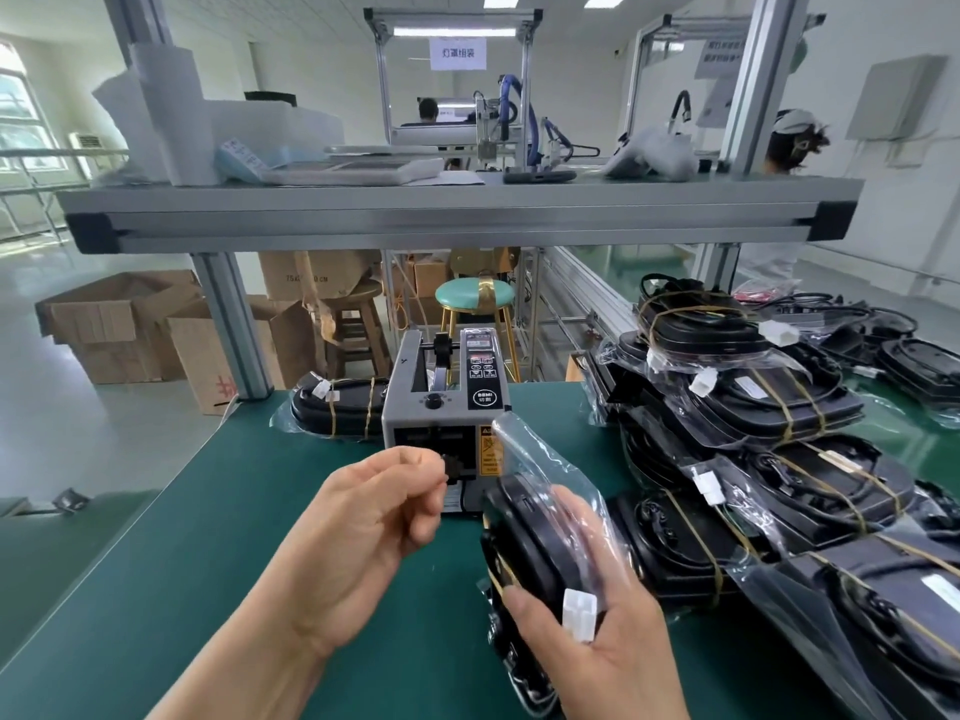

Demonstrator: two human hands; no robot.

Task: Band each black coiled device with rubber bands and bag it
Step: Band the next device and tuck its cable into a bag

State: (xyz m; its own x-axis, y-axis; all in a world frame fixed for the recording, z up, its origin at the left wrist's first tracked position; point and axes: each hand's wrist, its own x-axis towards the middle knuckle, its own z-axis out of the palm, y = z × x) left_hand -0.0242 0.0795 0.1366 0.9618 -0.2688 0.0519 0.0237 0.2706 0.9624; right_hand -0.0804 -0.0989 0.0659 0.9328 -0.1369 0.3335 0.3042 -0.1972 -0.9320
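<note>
Fingers (410, 475) of left hand (363, 527): curled, thumb and forefinger tips pressed together at the mouth of the tape dispenser (441, 402); cannot tell whether tape lies between them.
Fingers (571, 511) of right hand (597, 662): wrapped round the far side of the load, thumb clamped on the near edge.
Black coiled device (540, 543): in the right hand, raised above the green table (208, 511), tilted on edge, just beside the dispenser.
Bag (524, 449): clear film already round the device; open flap stands loose above it, unsealed.
Rubber band (501, 571): yellowish, taut across the device near the thumb.
White connector (579, 613): against the palm, inside the film.
Handling, judged: rigid body, moderate heft, carried easily one-handed. Film looks slick and crinkly, so the device may slide inside it.
Where to grip, judged: across the hard rim through the film, as now; not by the flap, cable or connector.
Risk, judged: a tight squeeze could shift the band or crease the flap before it is closed.
Finished stack (753, 459): banded, bagged units piled on the right.
</note>
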